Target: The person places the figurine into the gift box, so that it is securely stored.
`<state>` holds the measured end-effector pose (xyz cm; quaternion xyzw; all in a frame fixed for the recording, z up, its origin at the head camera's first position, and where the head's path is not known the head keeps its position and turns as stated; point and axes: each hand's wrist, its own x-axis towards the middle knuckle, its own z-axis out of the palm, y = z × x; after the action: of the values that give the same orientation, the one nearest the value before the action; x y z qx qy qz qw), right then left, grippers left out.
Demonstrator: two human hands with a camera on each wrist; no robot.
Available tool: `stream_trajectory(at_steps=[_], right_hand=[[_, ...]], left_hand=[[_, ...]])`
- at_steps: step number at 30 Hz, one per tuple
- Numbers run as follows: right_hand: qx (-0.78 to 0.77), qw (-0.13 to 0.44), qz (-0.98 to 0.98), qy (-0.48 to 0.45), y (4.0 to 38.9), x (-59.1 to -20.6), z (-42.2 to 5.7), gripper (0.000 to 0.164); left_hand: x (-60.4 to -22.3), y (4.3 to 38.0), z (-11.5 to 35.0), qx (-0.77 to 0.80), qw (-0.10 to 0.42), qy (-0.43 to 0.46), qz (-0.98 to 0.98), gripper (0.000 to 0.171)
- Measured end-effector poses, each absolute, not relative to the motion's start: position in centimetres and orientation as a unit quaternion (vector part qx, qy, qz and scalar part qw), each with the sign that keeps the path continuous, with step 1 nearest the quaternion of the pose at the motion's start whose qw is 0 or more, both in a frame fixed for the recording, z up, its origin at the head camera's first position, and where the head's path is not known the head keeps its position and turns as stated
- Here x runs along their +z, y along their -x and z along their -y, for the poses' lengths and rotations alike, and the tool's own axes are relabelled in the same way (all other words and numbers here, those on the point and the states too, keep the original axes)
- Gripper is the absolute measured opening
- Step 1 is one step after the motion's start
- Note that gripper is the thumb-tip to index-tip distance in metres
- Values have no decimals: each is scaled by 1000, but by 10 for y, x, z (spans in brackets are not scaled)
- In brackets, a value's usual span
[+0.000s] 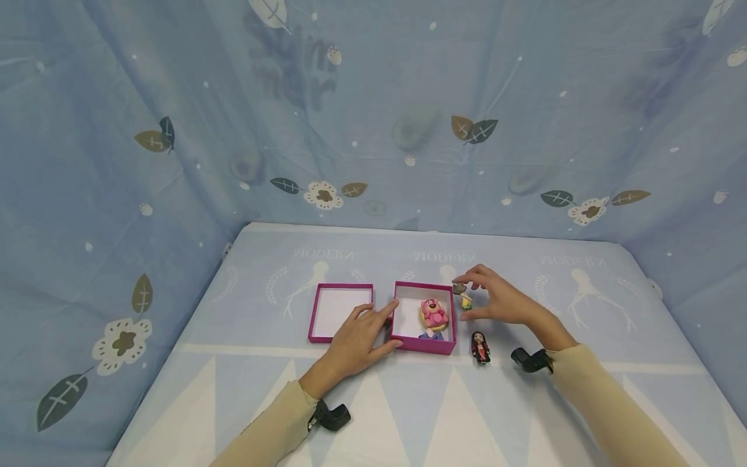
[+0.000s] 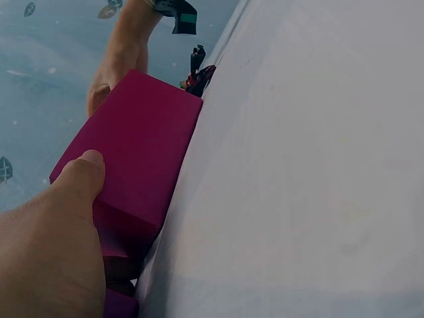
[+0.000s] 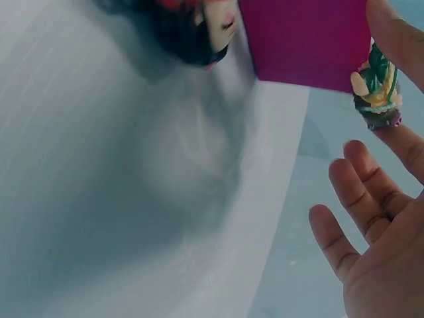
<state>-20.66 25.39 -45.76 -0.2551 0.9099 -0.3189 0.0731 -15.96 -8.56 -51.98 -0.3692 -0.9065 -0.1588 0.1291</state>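
Observation:
My left hand (image 1: 357, 338) holds the left front corner of a magenta box (image 1: 425, 347), thumb on its front wall and index finger at its left rim. Inside the open box lie a pink bear figurine (image 1: 434, 314) and a blue piece (image 1: 432, 335) at the front. Just past the box's right wall, my right hand (image 1: 506, 298) pinches a small figurine (image 1: 465, 300) lengthwise, index finger at its grey-brown head and thumb at its other end. The right wrist view shows its green and yellow body (image 3: 377, 86). Nearby lies a black-haired doll figurine (image 1: 480, 348) in red.
The magenta-rimmed box lid (image 1: 341, 314), white inside, lies left of the box, close to my left fingers. A patterned cloth covers the table (image 1: 373, 383). Blue printed curtains (image 1: 373, 97) stand behind it and at both sides.

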Motion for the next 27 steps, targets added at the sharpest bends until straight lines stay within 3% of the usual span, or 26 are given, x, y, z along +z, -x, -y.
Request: stream_trajectory(at_steps=[27], right_hand=[[-343,36,-895,283,207,-449,-227,70]], left_hand=[[-520,159,87,-154,119,366,910,78]])
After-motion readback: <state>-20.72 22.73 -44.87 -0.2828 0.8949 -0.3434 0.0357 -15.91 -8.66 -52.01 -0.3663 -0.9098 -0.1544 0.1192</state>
